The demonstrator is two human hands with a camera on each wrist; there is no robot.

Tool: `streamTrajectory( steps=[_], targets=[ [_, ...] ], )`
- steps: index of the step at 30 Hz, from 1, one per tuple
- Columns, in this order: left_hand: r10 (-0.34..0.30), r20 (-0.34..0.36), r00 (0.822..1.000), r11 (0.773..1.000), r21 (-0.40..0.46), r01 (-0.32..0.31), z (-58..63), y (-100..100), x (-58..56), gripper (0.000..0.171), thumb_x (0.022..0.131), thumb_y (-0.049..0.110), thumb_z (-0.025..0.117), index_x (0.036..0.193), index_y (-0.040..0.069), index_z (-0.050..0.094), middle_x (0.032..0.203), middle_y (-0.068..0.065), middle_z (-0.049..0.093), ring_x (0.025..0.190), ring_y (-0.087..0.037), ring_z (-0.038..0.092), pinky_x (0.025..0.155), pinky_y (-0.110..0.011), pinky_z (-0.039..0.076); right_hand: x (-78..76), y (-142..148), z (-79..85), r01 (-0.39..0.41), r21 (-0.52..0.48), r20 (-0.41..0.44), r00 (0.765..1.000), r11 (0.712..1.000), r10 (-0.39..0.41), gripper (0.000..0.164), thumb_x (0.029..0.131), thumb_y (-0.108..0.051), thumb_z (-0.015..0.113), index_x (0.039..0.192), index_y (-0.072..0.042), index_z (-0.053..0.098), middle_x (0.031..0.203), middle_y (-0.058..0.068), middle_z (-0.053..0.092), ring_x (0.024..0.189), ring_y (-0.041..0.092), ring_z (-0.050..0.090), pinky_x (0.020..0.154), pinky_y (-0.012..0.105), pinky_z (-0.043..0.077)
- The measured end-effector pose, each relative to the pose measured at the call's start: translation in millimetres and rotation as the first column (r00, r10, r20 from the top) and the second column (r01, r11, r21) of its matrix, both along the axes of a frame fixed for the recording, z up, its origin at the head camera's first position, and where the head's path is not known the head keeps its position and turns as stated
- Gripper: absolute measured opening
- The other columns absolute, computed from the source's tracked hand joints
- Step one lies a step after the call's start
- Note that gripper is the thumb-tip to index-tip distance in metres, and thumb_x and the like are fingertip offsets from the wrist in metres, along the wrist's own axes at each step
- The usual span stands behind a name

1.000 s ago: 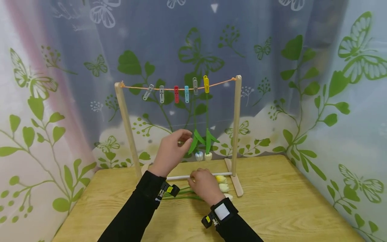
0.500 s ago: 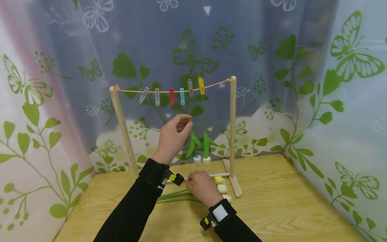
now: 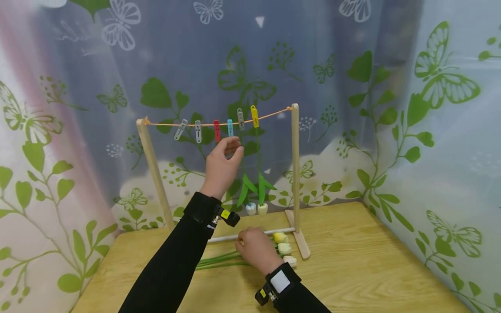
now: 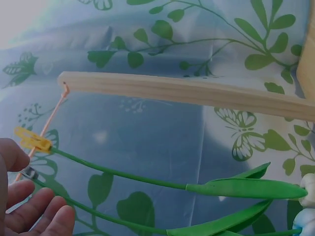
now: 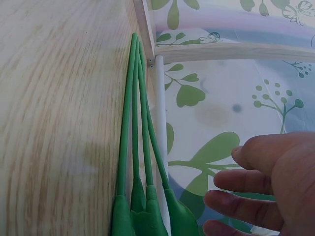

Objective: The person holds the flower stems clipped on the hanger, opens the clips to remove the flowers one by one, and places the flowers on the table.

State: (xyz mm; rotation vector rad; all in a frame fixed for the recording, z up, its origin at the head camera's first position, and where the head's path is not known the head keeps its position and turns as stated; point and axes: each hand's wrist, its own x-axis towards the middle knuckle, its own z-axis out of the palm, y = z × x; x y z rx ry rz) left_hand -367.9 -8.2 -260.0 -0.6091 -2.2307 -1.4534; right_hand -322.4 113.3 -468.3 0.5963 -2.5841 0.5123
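Note:
My left hand (image 3: 224, 165) is raised just below the light blue clothespin (image 3: 230, 126), its fingers loosely bent with nothing between them. In the left wrist view its fingertips are close to the grey clothespin (image 4: 30, 172) and the yellow clothespin (image 4: 35, 141). From these two pegs hang artificial tulips, heads down: a pale blue tulip (image 3: 251, 209) and a cream tulip (image 3: 263, 209). My right hand (image 3: 258, 248) hovers low over several tulips lying on the table, their green stems (image 5: 135, 118) bunched together. In the right wrist view its fingers are spread and hold nothing.
The orange string (image 3: 164, 124) runs between two wooden posts (image 3: 296, 169), with a red clothespin (image 3: 217, 130) and two more grey ones further left. A white rod (image 3: 225, 238) joins the posts low down. Behind the wooden table (image 3: 344, 261) hangs a patterned curtain (image 3: 313, 43).
My left hand has risen from beside the hanging tulips' leaves to just under the pegs. The right hand stays over the lying tulips. The head view has shifted slightly.

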Motion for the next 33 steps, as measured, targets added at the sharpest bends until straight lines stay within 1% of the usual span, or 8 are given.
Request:
streamTrajectory(
  steps=[5,8,12,20,22,25,29,33],
  targets=[
    [0.028,0.038,0.999,0.999,0.031,-0.029,2.5,0,-4.4,0.047,0.116,0.039,0.057,0.160,0.024,0.051,0.156,0.001,0.060,0.147,-0.019,0.056,0.121,-0.035,0.051,1.5,-3,0.7,-0.002,0.001,0.006,1.000,1.000,0.002,0.013,0.102,-0.024,0.081,0.098,-0.013,0.087,0.092,0.003,0.080,0.081,0.017,0.074,0.073,0.032,0.066],
    [0.039,0.048,0.998,0.997,0.057,-0.042,5.8,2,-7.5,0.048,0.116,0.038,0.058,0.160,0.022,0.052,0.155,0.000,0.061,0.146,-0.021,0.058,0.119,-0.038,0.053,0.6,-3,-0.6,-0.001,0.004,0.013,1.000,1.000,0.001,0.013,0.103,-0.024,0.080,0.098,-0.014,0.087,0.092,0.002,0.080,0.081,0.016,0.074,0.077,0.035,0.067],
    [0.053,0.043,0.998,0.996,0.075,-0.056,9.9,6,-15.3,0.049,0.115,0.038,0.061,0.159,0.020,0.055,0.154,-0.002,0.064,0.144,-0.024,0.061,0.115,-0.044,0.058,-0.3,-3,-3.4,-0.002,0.018,0.008,1.000,1.000,0.002,0.015,0.103,-0.024,0.078,0.096,-0.014,0.086,0.090,0.001,0.079,0.080,0.014,0.073,0.083,0.039,0.067],
    [0.107,0.012,0.994,0.992,0.068,-0.108,13.8,14,-25.1,0.043,0.114,0.035,0.062,0.154,0.019,0.062,0.150,-0.004,0.069,0.140,-0.025,0.064,0.113,-0.046,0.060,1.1,-3,-3.4,-0.003,0.014,0.022,1.000,1.000,0.003,0.014,0.103,-0.024,0.079,0.095,-0.014,0.086,0.089,0.000,0.079,0.080,0.013,0.073,0.092,0.044,0.066],
    [0.119,-0.005,0.993,0.991,0.068,-0.118,14.7,16,-26.0,0.042,0.114,0.034,0.062,0.153,0.017,0.063,0.148,-0.006,0.070,0.138,-0.026,0.065,0.112,-0.047,0.060,1.2,-3,-2.8,-0.003,0.015,0.015,1.000,1.000,0.002,0.014,0.103,-0.023,0.079,0.094,-0.014,0.085,0.088,0.000,0.079,0.078,0.012,0.072,0.092,0.043,0.065],
    [0.121,-0.010,0.993,0.990,0.072,-0.120,16.1,20,-27.0,0.041,0.114,0.031,0.062,0.152,0.015,0.063,0.147,-0.007,0.070,0.137,-0.027,0.066,0.110,-0.046,0.061,1.2,-3,-2.7,-0.004,0.005,0.007,1.000,1.000,0.004,0.013,0.101,-0.021,0.080,0.092,-0.014,0.084,0.085,-0.001,0.077,0.073,0.010,0.068,0.078,0.035,0.064],
    [0.115,0.000,0.993,0.990,0.088,-0.115,17.8,25,-29.0,0.040,0.114,0.028,0.063,0.151,0.012,0.064,0.145,-0.008,0.071,0.134,-0.028,0.067,0.108,-0.044,0.062,1.4,-3,-4.0,-0.010,-0.018,0.006,1.000,1.000,0.010,0.012,0.100,-0.019,0.081,0.089,-0.014,0.083,0.082,-0.002,0.074,0.068,0.006,0.062,0.060,0.021,0.052],
    [0.117,0.003,0.993,0.986,0.117,-0.117,19.8,30,-30.9,0.037,0.113,0.025,0.065,0.146,0.010,0.065,0.140,-0.010,0.071,0.130,-0.028,0.068,0.106,-0.044,0.063,-0.3,-4,-5.9,-0.020,-0.032,0.006,1.000,0.999,0.020,0.013,0.099,-0.019,0.081,0.087,-0.014,0.082,0.079,-0.003,0.072,0.065,0.004,0.056,0.056,0.017,0.044]
  ],
)
